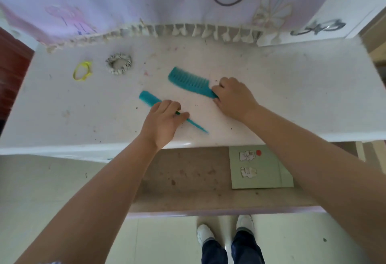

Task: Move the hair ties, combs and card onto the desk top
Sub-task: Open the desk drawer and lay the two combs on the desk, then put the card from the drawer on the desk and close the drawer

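Note:
Two teal combs lie on the white desk top [292,88]. My left hand [165,121] is closed over the middle of the thin tail comb [148,99], whose pointed end sticks out to the right. My right hand [234,98] grips the handle of the wide-tooth comb [189,81]. At the back left of the desk top lie a yellow hair tie [82,71] and a black-and-white scrunchie [119,63]. A pale green card [260,167] with two small stickers and a red dot lies in the open drawer [183,180] below the desk edge.
A lilac printed cloth [146,2] with a tasselled fringe hangs over the back of the desk. A white unit with black scribbles [319,27] stands at the back right. A dark red surface [12,71] is at the left. My shoes [225,232] stand on the tiled floor.

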Demonstrator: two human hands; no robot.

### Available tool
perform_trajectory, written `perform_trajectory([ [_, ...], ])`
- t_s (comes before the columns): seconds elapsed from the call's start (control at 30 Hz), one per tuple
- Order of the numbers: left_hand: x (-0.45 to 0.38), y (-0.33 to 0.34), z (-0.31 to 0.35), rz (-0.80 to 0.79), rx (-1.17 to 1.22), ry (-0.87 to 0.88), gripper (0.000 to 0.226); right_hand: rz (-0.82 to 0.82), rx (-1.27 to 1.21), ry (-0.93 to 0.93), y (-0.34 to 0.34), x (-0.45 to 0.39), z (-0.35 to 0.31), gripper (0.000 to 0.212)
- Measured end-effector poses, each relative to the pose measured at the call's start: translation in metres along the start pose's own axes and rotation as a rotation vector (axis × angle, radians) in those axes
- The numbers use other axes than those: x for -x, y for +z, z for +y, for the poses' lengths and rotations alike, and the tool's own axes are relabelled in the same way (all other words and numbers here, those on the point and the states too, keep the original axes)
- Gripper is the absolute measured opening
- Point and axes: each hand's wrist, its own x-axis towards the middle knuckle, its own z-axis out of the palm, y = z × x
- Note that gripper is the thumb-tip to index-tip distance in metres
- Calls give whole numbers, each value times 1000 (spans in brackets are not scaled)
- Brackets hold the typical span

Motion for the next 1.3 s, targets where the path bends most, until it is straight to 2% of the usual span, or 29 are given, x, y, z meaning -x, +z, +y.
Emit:
perform_trajectory([
  [0.1, 0, -8, -8, -73, -42, 72, 24, 14, -112, 75, 4, 8, -12, 35],
  [0.17, -2, -12, -12, -169, -28, 73, 40, 41, -179, 117, 6, 10, -20, 34],
  [0.23, -6, -12, -16, -233, -33, 23, 42, 59, -223, 150, 8, 8, -25, 34],
  [0.33, -5, 2, -22, -281, 17, -147, 40, 79, -248, 164, 10, 5, -33, 34],
  [0.43, 1, 11, -32, -287, -13, -254, 44, 127, -213, 145, 16, 5, -42, 34],
  [0.6, 10, 12, -42, -380, -95, -351, 50, 141, -121, 135, 22, 1, -56, 36],
  [0.7, 10, 6, -39, -400, -89, -376, 54, 116, -146, 172, 15, 4, -59, 41],
  [0.77, 9, -2, -31, -287, -68, -412, 58, 110, -263, 181, 10, 17, -52, 44],
  [0.83, 15, -4, -5, -16, 63, -429, 54, 258, -494, 129, 6, 51, -42, 41],
  [0.9, 28, -3, 31, 251, 322, -573, 36, 405, -558, 119, 10, 102, -28, 34],
  [0.93, 39, 0, 52, 235, 437, -645, 29, 399, -555, 180, 17, 130, -20, 32],
  [1.0, 59, 14, 91, 103, 541, -558, 32, 223, -513, 396, 35, 168, 4, 35],
  [1.07, 69, 36, 120, -260, 651, -504, 38, -109, -400, 616, 58, 185, 32, 44],
  [1.13, 61, 56, 135, -576, 735, -702, 42, -340, -364, 819, 74, 183, 52, 56],
  [1.2, 45, 70, 146, -737, 848, -883, 42, -399, -475, 980, 84, 173, 56, 56],
  [1.3, 24, 81, 159, -773, 1103, -1055, 38, -413, -552, 1074, 104, 162, 53, 57],
])
